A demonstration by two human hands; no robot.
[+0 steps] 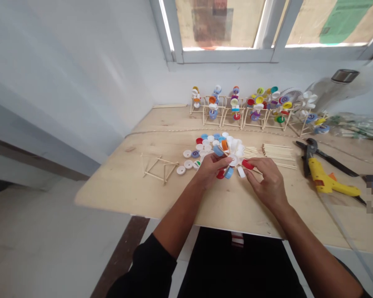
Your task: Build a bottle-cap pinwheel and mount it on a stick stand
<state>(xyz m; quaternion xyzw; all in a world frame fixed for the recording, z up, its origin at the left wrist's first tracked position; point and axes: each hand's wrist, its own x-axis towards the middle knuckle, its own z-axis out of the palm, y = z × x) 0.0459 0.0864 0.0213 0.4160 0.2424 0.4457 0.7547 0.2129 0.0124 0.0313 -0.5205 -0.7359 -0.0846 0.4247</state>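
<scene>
Between my hands is a small wheel of bottle caps (233, 160), with orange, blue, red and white caps set around a white hub. My left hand (211, 169) pinches it near the hub, the thumb lying against the white centre. On the other side, my right hand (267, 182) has its thumb and fingers closed at a red cap (247, 164) on the wheel's rim. Loose bottle caps (188, 164), mostly white, lie on the table just left of and behind the wheel. A stick frame (157, 176) stands farther left.
Finished-looking cap wheels on stick frames (235, 118) line the back of the wooden table (118, 188). Thin wooden sticks (278, 154) lie right of centre. A yellow glue gun (320, 176) and black-handled pliers (335, 159) are at the right. A cord (180, 130) crosses the table.
</scene>
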